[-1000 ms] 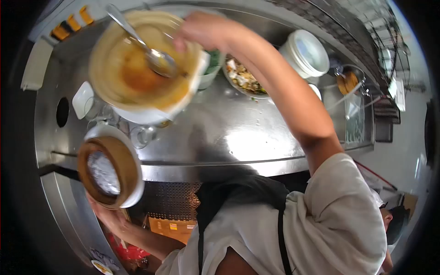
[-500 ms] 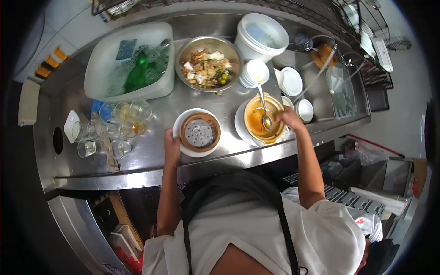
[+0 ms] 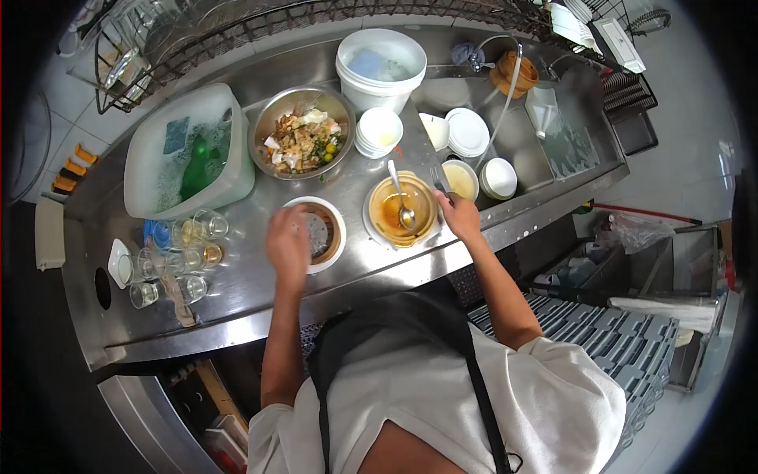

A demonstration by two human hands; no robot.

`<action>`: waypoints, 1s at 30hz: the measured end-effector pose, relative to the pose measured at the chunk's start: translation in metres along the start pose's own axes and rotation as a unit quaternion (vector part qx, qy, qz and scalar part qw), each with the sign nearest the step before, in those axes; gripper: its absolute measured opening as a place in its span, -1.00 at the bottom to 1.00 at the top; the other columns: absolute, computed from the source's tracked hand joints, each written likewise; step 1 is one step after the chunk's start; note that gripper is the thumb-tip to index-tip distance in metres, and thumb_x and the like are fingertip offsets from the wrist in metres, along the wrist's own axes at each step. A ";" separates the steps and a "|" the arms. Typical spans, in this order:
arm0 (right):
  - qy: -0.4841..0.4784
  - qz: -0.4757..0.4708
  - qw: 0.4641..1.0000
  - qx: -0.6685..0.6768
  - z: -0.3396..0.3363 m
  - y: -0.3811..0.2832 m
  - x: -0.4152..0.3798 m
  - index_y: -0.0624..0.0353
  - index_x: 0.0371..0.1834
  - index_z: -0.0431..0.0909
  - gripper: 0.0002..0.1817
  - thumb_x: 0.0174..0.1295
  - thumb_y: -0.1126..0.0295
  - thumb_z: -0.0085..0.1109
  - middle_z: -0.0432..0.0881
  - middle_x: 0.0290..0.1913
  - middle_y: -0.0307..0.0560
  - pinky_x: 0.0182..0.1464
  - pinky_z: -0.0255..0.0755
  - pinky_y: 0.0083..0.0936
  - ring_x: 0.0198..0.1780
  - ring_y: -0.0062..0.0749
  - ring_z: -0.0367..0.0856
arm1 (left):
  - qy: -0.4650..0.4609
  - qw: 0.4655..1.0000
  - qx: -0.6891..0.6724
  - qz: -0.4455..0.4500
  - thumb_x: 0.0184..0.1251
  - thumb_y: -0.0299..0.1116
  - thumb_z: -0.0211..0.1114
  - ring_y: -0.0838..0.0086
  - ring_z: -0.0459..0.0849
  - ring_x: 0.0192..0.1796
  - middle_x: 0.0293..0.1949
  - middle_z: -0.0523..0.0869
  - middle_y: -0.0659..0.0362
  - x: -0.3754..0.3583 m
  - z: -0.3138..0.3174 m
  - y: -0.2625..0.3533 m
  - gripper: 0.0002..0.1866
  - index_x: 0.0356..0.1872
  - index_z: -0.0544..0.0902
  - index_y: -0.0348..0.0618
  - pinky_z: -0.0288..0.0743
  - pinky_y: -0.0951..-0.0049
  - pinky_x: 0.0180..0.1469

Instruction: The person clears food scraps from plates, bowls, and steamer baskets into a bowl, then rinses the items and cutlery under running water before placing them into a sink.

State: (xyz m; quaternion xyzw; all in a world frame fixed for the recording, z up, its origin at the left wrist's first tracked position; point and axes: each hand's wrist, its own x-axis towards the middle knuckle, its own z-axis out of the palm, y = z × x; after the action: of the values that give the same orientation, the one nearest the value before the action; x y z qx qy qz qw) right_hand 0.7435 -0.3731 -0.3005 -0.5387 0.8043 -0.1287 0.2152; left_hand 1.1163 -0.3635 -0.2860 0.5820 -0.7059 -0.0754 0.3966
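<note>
My right hand (image 3: 459, 215) is closed round a fork (image 3: 439, 180), its tines pointing away from me beside the tan clay bowl (image 3: 384, 194). Orange liquid and a metal spoon (image 3: 407, 217) lie in that bowl, which stands on a white plate (image 3: 367, 225). Over the left side of a round bamboo steamer (image 3: 338, 237) hovers my left hand (image 3: 287, 243), its fingers smeared by motion. The steamer has a perforated liner and sits in a white dish (image 3: 341, 257); my hand hides part of both.
A steel bowl of food scraps (image 3: 260, 126), a tub of soapy water (image 3: 134, 186) with a green bottle, and a white bucket (image 3: 379, 91) line the back. Several glasses (image 3: 193, 288) stand left. White bowls (image 3: 499, 175) and plates (image 3: 467, 130) are at the right sink.
My left hand has left the white dish's rim and come over the steamer. My right hand has let go of the clay bowl and now holds a fork. The view has shifted.
</note>
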 end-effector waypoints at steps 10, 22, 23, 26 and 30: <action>0.002 0.054 0.911 0.410 -0.029 0.177 0.250 0.04 -0.23 0.71 -0.75 0.39 0.13 0.16 0.45 -0.69 -0.30 -0.72 0.08 -0.57 -0.73 -0.63 0.32 | -0.357 0.843 0.117 0.385 0.03 -0.27 0.28 0.31 0.59 -0.06 -0.25 0.65 0.18 0.031 0.198 0.101 -0.80 -0.30 0.67 -0.08 0.41 0.24 0.09; -0.136 0.157 0.674 0.709 -0.067 0.209 0.383 0.06 -0.08 0.56 -0.82 0.35 0.26 0.17 0.52 -0.54 -0.24 -0.65 0.22 -0.59 -0.64 -0.58 0.40 | -0.578 0.752 0.250 0.194 0.30 -0.05 0.25 0.20 0.74 -0.28 -0.31 0.73 0.08 0.057 0.176 0.138 -0.70 -0.32 0.66 -0.09 0.60 0.21 -0.25; -0.155 0.138 0.682 0.701 -0.068 0.216 0.380 0.06 -0.08 0.56 -0.81 0.35 0.25 0.18 0.50 -0.56 -0.25 -0.65 0.22 -0.59 -0.64 -0.58 0.40 | -0.570 0.758 0.271 0.164 0.31 -0.07 0.24 0.20 0.74 -0.29 -0.31 0.74 0.07 0.057 0.172 0.138 -0.71 -0.32 0.67 -0.08 0.60 0.21 -0.25; -0.164 0.105 0.725 0.661 -0.076 0.231 0.366 0.09 -0.10 0.58 -0.81 0.35 0.26 0.17 0.51 -0.56 -0.24 -0.58 0.29 -0.61 -0.59 -0.57 0.44 | -0.508 0.802 0.306 0.066 0.33 -0.11 0.23 0.20 0.75 -0.30 -0.30 0.76 0.06 0.071 0.157 0.167 -0.74 -0.31 0.71 -0.06 0.59 0.19 -0.25; -0.172 0.117 0.681 0.702 -0.083 0.235 0.358 0.15 -0.07 0.58 -0.70 0.31 0.17 0.20 0.70 -0.22 -0.05 -0.61 0.20 -0.67 -0.61 -0.62 0.40 | -0.292 0.899 0.301 -0.122 0.40 -0.23 0.16 0.10 0.73 -0.26 -0.30 0.75 -0.01 0.129 0.200 0.230 -0.79 -0.18 0.73 -0.02 0.55 0.09 -0.24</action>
State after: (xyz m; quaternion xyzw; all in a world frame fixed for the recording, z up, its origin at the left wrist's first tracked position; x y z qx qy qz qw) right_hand 0.3957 -0.6144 -0.4047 -0.1437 0.4835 -0.5347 0.6780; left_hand 0.8101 -0.4768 -0.2288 0.7069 -0.7027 -0.0737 -0.0343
